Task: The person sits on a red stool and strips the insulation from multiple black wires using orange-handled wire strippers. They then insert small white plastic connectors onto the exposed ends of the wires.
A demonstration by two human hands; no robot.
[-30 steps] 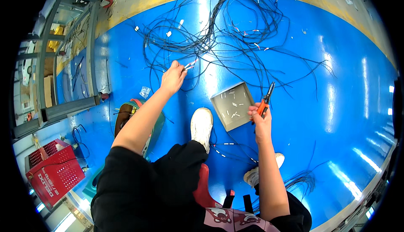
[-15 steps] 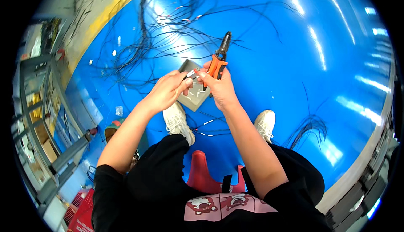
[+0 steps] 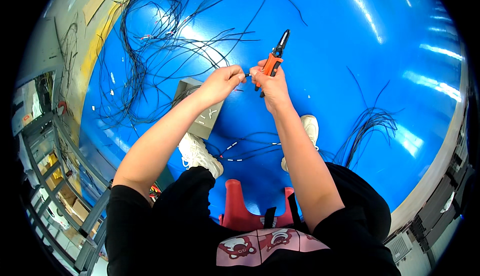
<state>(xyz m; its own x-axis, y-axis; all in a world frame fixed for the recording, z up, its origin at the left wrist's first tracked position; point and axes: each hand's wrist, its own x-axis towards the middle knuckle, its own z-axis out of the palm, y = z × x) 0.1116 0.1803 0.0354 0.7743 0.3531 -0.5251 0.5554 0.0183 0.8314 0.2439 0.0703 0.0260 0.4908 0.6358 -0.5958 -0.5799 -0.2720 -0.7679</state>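
My left hand (image 3: 223, 83) is closed, pinching a thin black cable (image 3: 247, 75) whose short visible stretch runs across to the right fingertips. The rest of what the left fingers cover is hidden. My right hand (image 3: 271, 85) keeps a pair of wire strippers (image 3: 272, 64) against its palm, orange handles in the grip and dark jaws pointing up and away. Its thumb and forefinger also meet at the cable. Below and left of the hands, a grey open box (image 3: 202, 131) with small white pieces in it sits on the floor, partly covered by my left forearm.
A large tangle of black cables (image 3: 131, 58) spreads over the blue floor at the far left. Another black bundle (image 3: 367, 126) lies at the right. Marked cables (image 3: 250, 158) lie between my shoes, before a red stool (image 3: 235, 208). A metal rack (image 3: 60, 166) stands at the left.
The view has shifted, so floor things appear further left. Both hands have moved right of the box. The white and red cable end seen between the fingers before is now out of sight.
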